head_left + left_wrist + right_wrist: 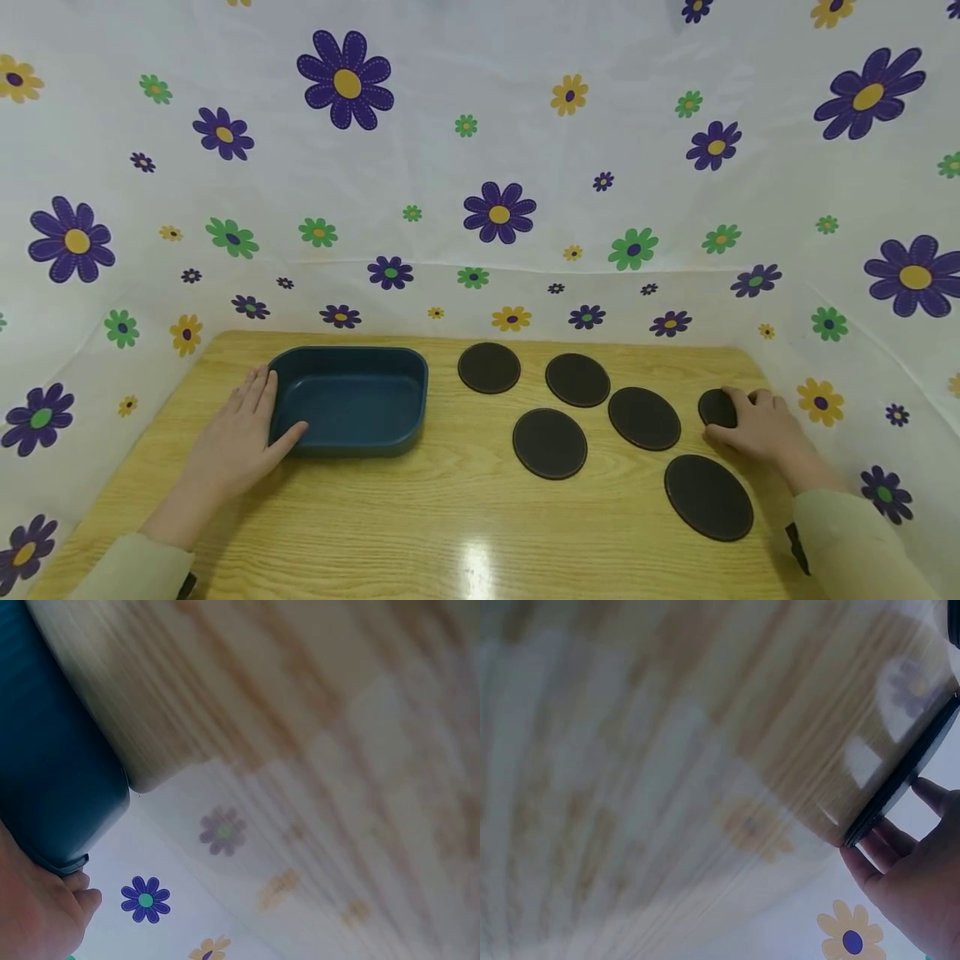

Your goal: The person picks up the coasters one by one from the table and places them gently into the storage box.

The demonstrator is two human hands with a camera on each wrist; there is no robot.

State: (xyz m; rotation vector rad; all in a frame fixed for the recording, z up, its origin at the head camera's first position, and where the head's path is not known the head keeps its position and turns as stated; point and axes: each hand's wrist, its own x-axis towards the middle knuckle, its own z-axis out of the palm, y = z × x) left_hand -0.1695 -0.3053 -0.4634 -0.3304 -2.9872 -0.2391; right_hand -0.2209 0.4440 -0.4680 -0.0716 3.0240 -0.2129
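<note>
A dark blue rectangular dish (pixel 352 404) with rounded corners stands on the left of the table. My left hand (pixel 236 442) rests on its left end, fingers straight along the rim and thumb spread over the front corner. In the left wrist view the hand (pixel 41 911) touches the dish's rim. At the far right my right hand (pixel 765 429) grips a round black coaster (pixel 716 408) by its edges, partly covering it. The right wrist view shows this coaster (pixel 900 776) edge-on at the tabletop, with fingertips and thumb against its edge.
Several other black coasters lie flat between the dish and my right hand, including one at the back (pixel 489 367), one in the middle (pixel 550 443) and one near the front right (pixel 708 497). A flower-print cloth (pixel 420 158) hangs around the wooden table (pixel 420 525).
</note>
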